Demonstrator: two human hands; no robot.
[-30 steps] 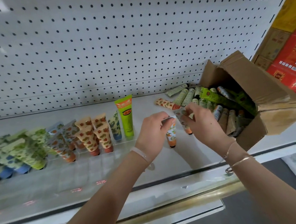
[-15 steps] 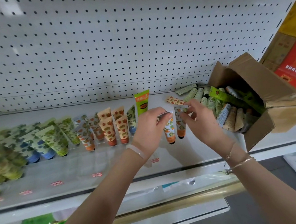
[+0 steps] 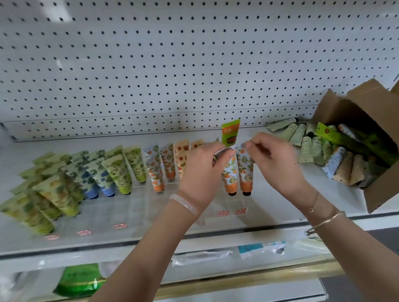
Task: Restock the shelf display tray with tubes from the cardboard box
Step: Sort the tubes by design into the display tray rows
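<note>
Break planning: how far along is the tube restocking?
Done: rows of tubes stand in the tray. In hand: the left hand pinches one orange tube, the right hand a second orange tube. Left: many tubes fill the box and lie beside it.

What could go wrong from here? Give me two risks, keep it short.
The left hand and right hand pinch the left tube and right tube only by their tops; released, they may topple. The cardboard box lies tipped at the front edge of the shelf; loose tubes could slide off.
</note>
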